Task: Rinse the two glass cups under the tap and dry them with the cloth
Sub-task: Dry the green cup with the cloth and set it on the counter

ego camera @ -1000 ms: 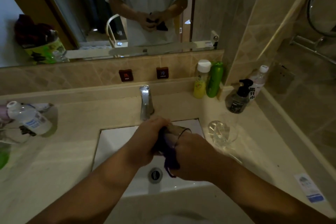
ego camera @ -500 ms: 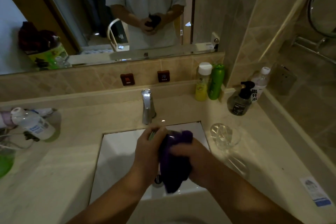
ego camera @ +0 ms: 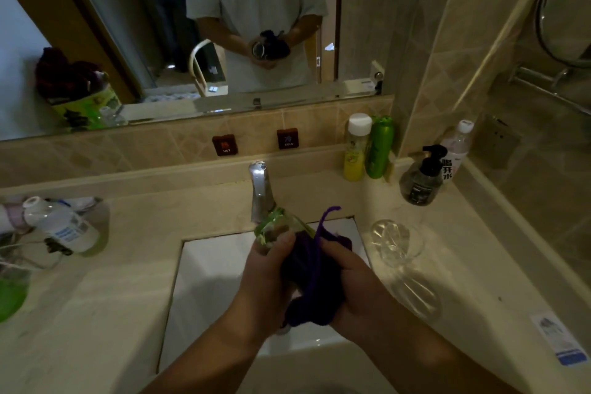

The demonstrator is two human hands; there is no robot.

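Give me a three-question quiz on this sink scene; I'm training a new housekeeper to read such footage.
1. True or false: the second glass cup stands on the counter, to the right of the basin.
2. What colour is the cloth wrapped round the held glass cup? A) white B) purple C) yellow
3. Fill in: the left hand grips the ____ while the right hand grips the cloth against it.

Key: 1 true; 2 B; 3 glass cup.
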